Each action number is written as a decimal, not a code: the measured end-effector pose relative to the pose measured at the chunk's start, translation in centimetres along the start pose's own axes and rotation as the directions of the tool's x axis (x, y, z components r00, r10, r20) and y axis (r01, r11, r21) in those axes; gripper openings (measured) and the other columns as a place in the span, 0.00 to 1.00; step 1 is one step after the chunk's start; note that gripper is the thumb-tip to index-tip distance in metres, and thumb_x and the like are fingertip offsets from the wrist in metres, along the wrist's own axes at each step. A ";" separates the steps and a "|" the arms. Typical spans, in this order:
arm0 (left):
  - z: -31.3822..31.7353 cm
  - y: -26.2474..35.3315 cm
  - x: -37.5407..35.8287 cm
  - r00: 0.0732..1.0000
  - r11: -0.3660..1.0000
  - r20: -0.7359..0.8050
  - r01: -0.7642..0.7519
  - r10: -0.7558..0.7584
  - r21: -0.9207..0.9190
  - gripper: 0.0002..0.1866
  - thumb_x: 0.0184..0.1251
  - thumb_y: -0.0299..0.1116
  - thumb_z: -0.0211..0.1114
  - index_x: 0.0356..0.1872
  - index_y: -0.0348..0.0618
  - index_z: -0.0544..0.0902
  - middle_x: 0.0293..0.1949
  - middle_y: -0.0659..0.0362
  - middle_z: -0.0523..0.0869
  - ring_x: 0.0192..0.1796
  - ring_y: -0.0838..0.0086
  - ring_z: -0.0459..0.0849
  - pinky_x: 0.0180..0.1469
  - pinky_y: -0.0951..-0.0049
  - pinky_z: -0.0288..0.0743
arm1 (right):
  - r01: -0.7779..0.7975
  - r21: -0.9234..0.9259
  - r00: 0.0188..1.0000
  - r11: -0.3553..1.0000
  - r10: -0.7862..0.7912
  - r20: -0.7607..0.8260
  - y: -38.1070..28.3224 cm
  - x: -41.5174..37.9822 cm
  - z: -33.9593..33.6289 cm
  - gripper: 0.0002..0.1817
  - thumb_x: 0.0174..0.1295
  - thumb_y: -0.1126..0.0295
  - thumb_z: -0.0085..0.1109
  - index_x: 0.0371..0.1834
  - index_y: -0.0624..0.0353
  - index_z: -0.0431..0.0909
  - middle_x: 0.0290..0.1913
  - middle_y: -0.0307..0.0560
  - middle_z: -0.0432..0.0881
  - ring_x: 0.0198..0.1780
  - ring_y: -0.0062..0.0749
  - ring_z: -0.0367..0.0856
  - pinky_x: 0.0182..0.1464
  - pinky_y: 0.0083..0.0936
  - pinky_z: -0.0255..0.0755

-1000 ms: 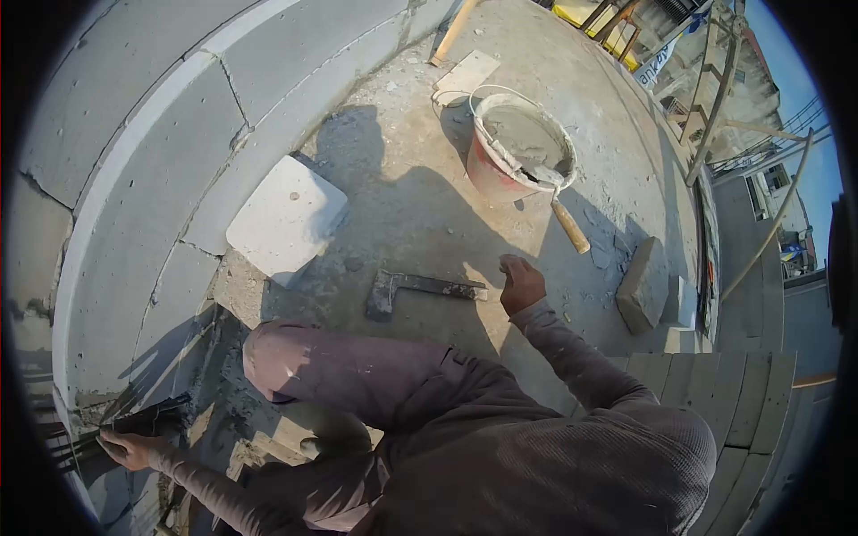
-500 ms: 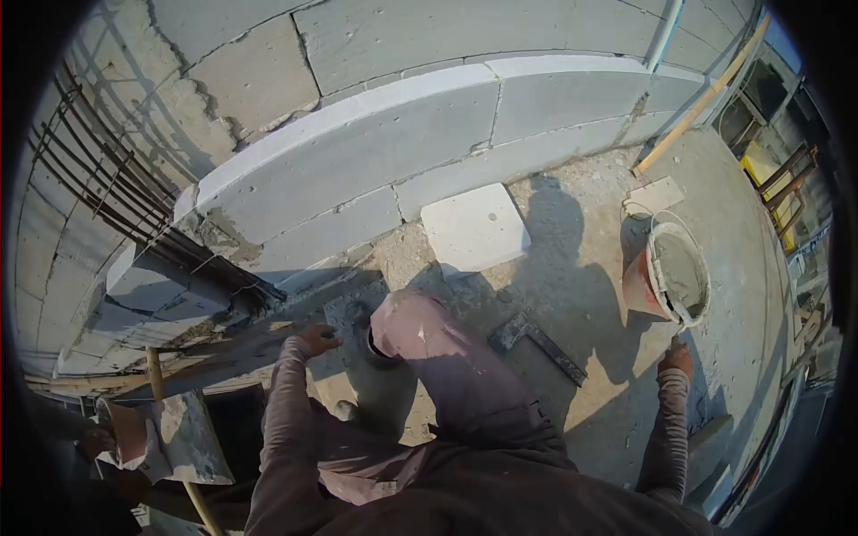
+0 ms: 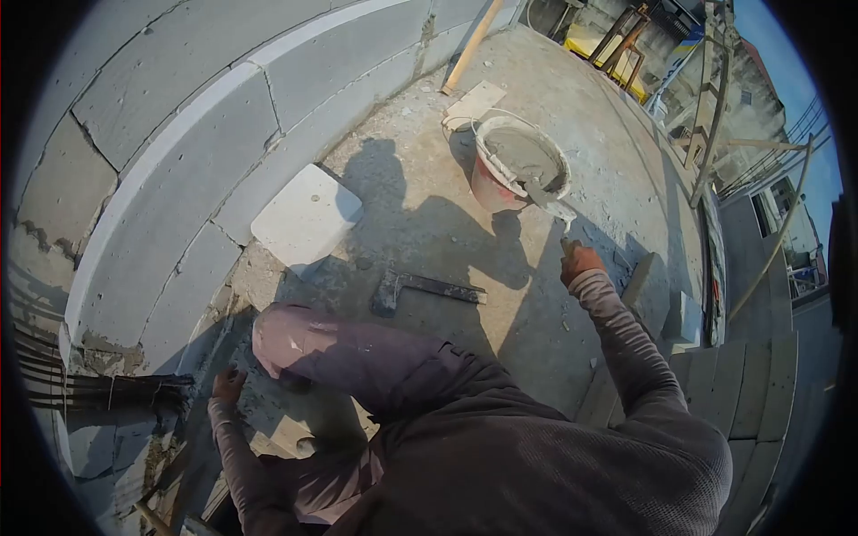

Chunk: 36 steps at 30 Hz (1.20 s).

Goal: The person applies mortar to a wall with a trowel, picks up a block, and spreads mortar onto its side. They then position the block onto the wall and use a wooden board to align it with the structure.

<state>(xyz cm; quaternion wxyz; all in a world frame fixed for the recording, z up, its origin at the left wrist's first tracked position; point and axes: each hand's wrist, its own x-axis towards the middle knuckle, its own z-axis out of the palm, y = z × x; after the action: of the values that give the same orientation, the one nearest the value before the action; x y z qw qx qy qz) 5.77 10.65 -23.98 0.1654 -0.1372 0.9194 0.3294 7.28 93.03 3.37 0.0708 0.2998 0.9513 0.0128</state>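
Observation:
My right hand (image 3: 581, 261) is closed round the handle of a trowel (image 3: 547, 198), whose mortar-smeared blade reaches over the near rim of a bucket (image 3: 493, 186). Grey wet mortar (image 3: 523, 154) fills much of this reddish bucket. My left hand (image 3: 230, 386) is empty, its fingers apart and slightly bent, beside my knee and near the rebar (image 3: 134, 386) at the wall's foot. On the floor between my hands lies a dark L-shaped tool (image 3: 438, 288). A white flat slab (image 3: 308, 214) with rounded corners rests close to the low block wall (image 3: 188, 170).
A wooden board (image 3: 474, 105) lies behind the bucket, and a wooden pole (image 3: 472, 49) leans on the wall. Grey blocks (image 3: 742, 384) are at the lower right. Further off stand a yellow object (image 3: 585, 45) and scaffold poles (image 3: 712, 98).
My view has swung to the right, so the bucket and wall appear further left. The trowel blade now shows at the bucket's rim. Another person's hands at the lower left have gone out of view.

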 end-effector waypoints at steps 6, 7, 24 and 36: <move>0.3 -2.9 0.0 0.999 0.993 0.036 0.031 -0.035 0.115 0.32 0.63 0.50 0.75 0.61 0.36 0.83 0.55 0.44 0.87 0.54 0.55 0.88 0.58 0.58 0.81 | 0.162 -0.117 0.985 0.980 -0.154 0.074 3.2 -1.1 -4.9 0.20 0.64 0.64 0.65 0.55 0.66 0.80 0.47 0.68 0.87 0.52 0.63 0.87 0.57 0.46 0.81; 0.6 -4.0 0.0 1.000 0.994 0.021 -0.022 0.020 0.109 0.30 0.64 0.50 0.74 0.58 0.36 0.84 0.51 0.44 0.89 0.51 0.57 0.90 0.55 0.59 0.82 | 0.153 -0.178 0.980 0.972 -0.127 0.150 3.1 -1.1 -7.6 0.21 0.64 0.64 0.66 0.55 0.66 0.80 0.45 0.68 0.87 0.51 0.63 0.87 0.55 0.46 0.81; -1.4 -5.3 -7.6 0.984 0.981 -0.130 0.141 -0.124 0.134 0.25 0.68 0.52 0.69 0.49 0.37 0.87 0.45 0.45 0.90 0.46 0.54 0.89 0.49 0.56 0.79 | 0.419 -0.681 0.863 0.600 -0.497 0.093 6.6 21.6 -18.3 0.16 0.64 0.57 0.65 0.48 0.55 0.84 0.41 0.53 0.86 0.43 0.51 0.87 0.46 0.44 0.82; -2.0 -3.1 -14.1 0.899 0.874 0.018 0.431 -0.438 -0.225 0.23 0.74 0.51 0.65 0.57 0.44 0.81 0.48 0.58 0.89 0.46 0.72 0.91 0.38 0.66 0.82 | 0.755 -0.497 0.605 0.427 -0.746 0.279 -1.6 23.0 -17.7 0.19 0.58 0.54 0.64 0.44 0.56 0.89 0.38 0.54 0.90 0.42 0.49 0.90 0.50 0.40 0.83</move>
<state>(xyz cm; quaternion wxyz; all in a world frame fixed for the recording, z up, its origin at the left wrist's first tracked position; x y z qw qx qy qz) 19.29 9.10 -18.67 0.2034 -0.3632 0.8249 0.3825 -14.77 105.19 17.88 0.1627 -0.1906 0.9323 0.2610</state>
